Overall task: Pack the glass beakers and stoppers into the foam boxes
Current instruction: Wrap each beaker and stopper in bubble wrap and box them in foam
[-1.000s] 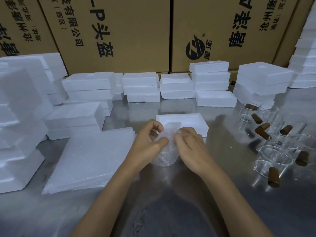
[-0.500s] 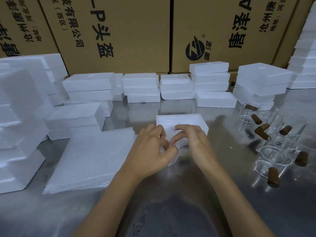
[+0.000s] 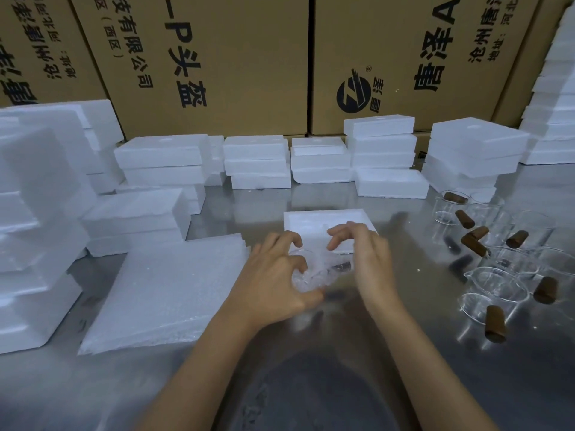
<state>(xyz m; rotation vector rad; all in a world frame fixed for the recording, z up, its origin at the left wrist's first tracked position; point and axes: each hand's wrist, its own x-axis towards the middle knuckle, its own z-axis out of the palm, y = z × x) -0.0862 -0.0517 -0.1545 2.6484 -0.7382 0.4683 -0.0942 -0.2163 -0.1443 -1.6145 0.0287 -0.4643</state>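
Between the two hands, on the steel table (image 3: 404, 353), sits the bubble-wrap bundle (image 3: 314, 273), just in front of the open foam box (image 3: 311, 220). Against half a second ago, the right hand (image 3: 368, 259) has pulled off to the right, fingers now curled and lifted over the box's near edge, holding nothing visible. The left hand (image 3: 277, 276) now grips the bundle from the left, thumb underneath, fingers curled over the top; earlier both hands were closed together over it. Bundle shows more now. Contents hard to make out: something dark shows inside the wrap, glass not clearly visible. Loose glass beakers (image 3: 494, 283) with brown stoppers (image 3: 494, 328) stand unmoved at right, partly cut off. Bubble-wrap sheets (image 3: 161, 293) lie left; foam box stacks (image 3: 161, 160) behind, cardboard cartons (image 3: 217, 57) at the back.
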